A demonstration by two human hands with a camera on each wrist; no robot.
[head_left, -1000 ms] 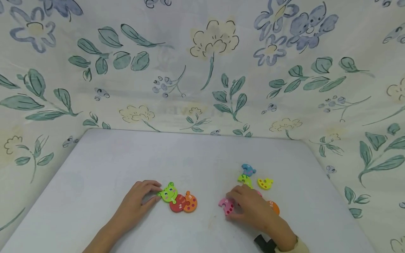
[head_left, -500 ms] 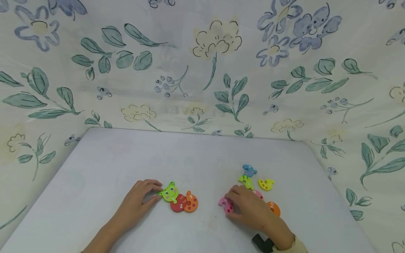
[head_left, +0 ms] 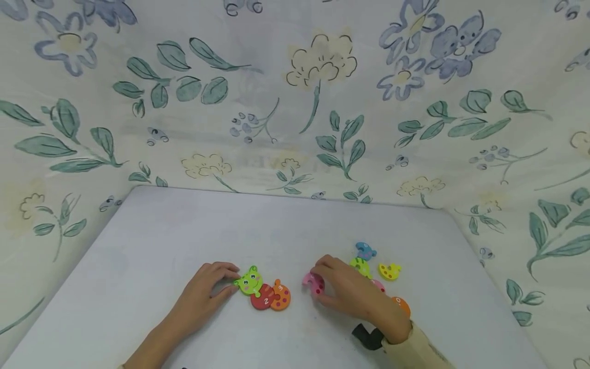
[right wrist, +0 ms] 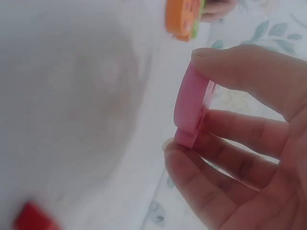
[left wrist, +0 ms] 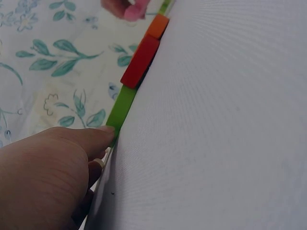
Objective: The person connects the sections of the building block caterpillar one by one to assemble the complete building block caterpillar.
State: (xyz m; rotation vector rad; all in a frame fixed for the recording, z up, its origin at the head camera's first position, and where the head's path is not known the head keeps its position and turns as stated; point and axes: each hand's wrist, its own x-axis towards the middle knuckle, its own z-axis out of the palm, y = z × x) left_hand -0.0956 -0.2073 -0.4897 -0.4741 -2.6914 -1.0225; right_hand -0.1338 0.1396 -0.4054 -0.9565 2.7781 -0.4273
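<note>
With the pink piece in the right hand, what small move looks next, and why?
Probably carry the pink piece leftward to the orange piece at the open end of the joined row. The right hand pinches it just off the table, apart from the row, while the left hand steadies the green frog head at the other end.

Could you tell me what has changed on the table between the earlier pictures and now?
The right hand, pinching the pink piece, has carried it leftward toward the joined row. The left hand stays on the green frog head; the red piece, orange piece and the loose pieces on the right have not moved.
</note>
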